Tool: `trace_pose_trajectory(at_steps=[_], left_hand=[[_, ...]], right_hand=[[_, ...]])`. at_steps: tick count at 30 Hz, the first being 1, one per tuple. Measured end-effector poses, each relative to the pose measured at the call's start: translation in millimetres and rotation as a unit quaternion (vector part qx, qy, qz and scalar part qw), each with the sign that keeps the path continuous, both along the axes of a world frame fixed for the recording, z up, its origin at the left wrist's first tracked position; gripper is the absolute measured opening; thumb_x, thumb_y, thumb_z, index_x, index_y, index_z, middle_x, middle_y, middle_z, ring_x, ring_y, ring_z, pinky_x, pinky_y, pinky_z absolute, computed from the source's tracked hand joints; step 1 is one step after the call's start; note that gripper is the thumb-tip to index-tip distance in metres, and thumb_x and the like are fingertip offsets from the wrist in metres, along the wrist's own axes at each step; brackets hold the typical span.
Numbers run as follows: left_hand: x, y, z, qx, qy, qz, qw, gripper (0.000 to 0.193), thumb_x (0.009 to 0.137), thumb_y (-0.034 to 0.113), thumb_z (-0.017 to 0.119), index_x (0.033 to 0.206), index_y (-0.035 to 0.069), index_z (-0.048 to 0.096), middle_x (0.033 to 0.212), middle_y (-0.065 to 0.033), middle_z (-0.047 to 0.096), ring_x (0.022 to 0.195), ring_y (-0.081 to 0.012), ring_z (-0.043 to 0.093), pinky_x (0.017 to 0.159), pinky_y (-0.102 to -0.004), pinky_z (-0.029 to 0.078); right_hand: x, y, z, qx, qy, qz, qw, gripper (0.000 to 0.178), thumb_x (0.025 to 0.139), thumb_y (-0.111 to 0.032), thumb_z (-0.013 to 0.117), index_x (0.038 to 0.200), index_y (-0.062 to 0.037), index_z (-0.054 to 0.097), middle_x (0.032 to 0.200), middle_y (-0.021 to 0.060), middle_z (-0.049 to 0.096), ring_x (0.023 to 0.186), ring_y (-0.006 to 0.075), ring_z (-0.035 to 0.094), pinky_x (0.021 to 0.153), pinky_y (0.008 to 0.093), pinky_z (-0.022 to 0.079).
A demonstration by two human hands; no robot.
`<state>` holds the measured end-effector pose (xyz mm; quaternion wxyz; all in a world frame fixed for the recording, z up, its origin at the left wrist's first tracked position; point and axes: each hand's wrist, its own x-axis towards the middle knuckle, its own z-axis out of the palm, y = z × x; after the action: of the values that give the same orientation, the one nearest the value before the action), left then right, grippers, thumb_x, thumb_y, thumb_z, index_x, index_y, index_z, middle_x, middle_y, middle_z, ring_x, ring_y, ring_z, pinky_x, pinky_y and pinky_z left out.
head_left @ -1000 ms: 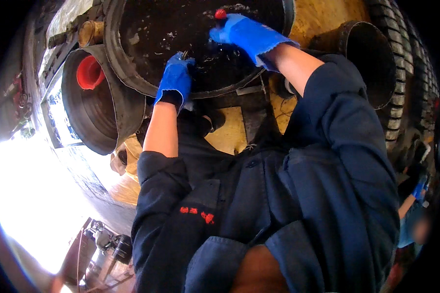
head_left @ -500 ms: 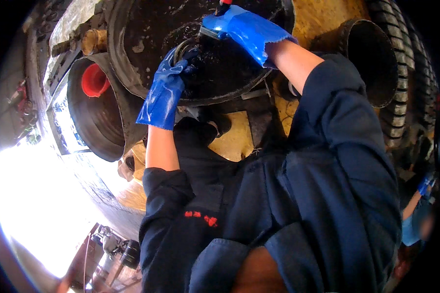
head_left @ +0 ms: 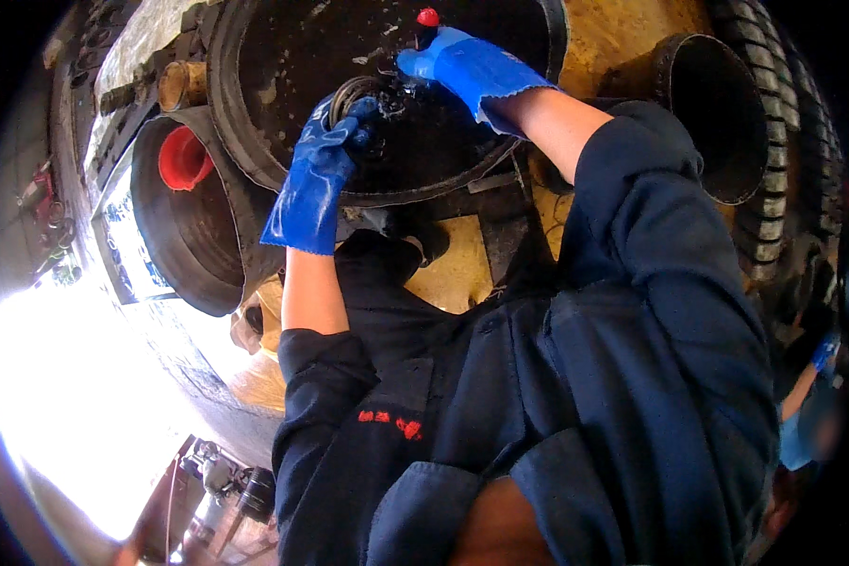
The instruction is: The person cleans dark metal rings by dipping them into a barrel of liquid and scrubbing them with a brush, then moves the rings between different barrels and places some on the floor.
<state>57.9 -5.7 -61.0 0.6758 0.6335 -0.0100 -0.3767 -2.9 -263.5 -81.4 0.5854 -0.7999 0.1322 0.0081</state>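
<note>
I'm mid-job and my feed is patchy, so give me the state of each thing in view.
Left hand: gloved, closed on the ring-shaped part
Ring-shaped part: held, over the basin
Right hand: gloved, closed on the red-tipped handle
Red-tipped handle: held, red end exposed
Basin: open, dark and wet inside
Red container: open, inside the left tub
Left tub: uncovered
Right drum: uncovered
</note>
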Motion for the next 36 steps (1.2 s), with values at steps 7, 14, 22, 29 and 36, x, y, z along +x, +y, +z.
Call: trace_pose_trajectory(at_steps=[7, 14, 22, 29, 36], left_hand=[[-30.0, -14.7, -1.1, 0.127, 0.076, -0.09, 0.985, 0.032, 0.105, 0.017, 0.056, 0.133, 0.003, 0.064, 0.119, -0.0077, 0.072, 0.099, -0.0194, 0.068, 0.085, -0.0297, 0.055], [-29.7, -39.8, -9.5, 0.165, -0.051, -0.139, 0.975, 0.033, 0.104, 0.016, 0.056, 0.133, 0.002, 0.064, 0.119, -0.0109, 0.072, 0.104, -0.0233, 0.067, 0.091, -0.0328, 0.053], [-27.9, -6.2, -27.8, 0.347, -0.409, -0.27, 0.799, 0.034, 0.103, 0.016, 0.056, 0.133, 0.002, 0.064, 0.119, -0.0146, 0.072, 0.109, -0.0276, 0.066, 0.097, -0.0363, 0.051], [-41.8, -26.8, 24.5, 0.255, -0.214, -0.139, 0.933, 0.036, 0.103, 0.017, 0.057, 0.134, 0.001, 0.062, 0.119, -0.0153, 0.072, 0.111, -0.028, 0.066, 0.103, -0.0388, 0.049], [-26.9, -15.8, 22.6, 0.18, -0.117, -0.056, 0.975, 0.035, 0.104, 0.016, 0.057, 0.136, 0.002, 0.061, 0.118, -0.0134, 0.072, 0.109, -0.0248, 0.066, 0.1, -0.0381, 0.052]], right_hand=[[-19.9, -4.5, 71.4, 0.065, 0.065, -0.056, 0.994, 0.039, 0.089, -0.035, 0.073, 0.106, 0.0001, 0.074, 0.091, 0.0239, 0.073, 0.087, 0.0348, 0.071, 0.08, 0.042, 0.053], [7.2, -28.1, 10.6, -0.028, 0.063, -0.068, 0.995, 0.042, 0.091, -0.039, 0.072, 0.109, -0.0017, 0.075, 0.094, 0.0163, 0.075, 0.085, 0.0262, 0.069, 0.077, 0.0394, 0.052], [-24.3, -26.1, 38.6, 0.129, 0.064, -0.051, 0.988, 0.046, 0.09, -0.043, 0.072, 0.112, -0.0031, 0.075, 0.097, 0.0157, 0.075, 0.089, 0.0267, 0.069, 0.079, 0.0395, 0.053], [19.9, 13.2, 17.9, 0.09, 0.101, 0.063, 0.989, 0.055, 0.088, -0.054, 0.077, 0.12, -0.0099, 0.075, 0.108, 0.0095, 0.076, 0.095, 0.0246, 0.072, 0.087, 0.0361, 0.058], [13.0, 8.7, 67.6, -0.024, 0.198, 0.069, 0.977, 0.038, 0.101, -0.044, 0.065, 0.126, -0.0157, 0.069, 0.134, 0.0129, 0.067, 0.118, 0.0302, 0.066, 0.108, 0.0383, 0.049]])
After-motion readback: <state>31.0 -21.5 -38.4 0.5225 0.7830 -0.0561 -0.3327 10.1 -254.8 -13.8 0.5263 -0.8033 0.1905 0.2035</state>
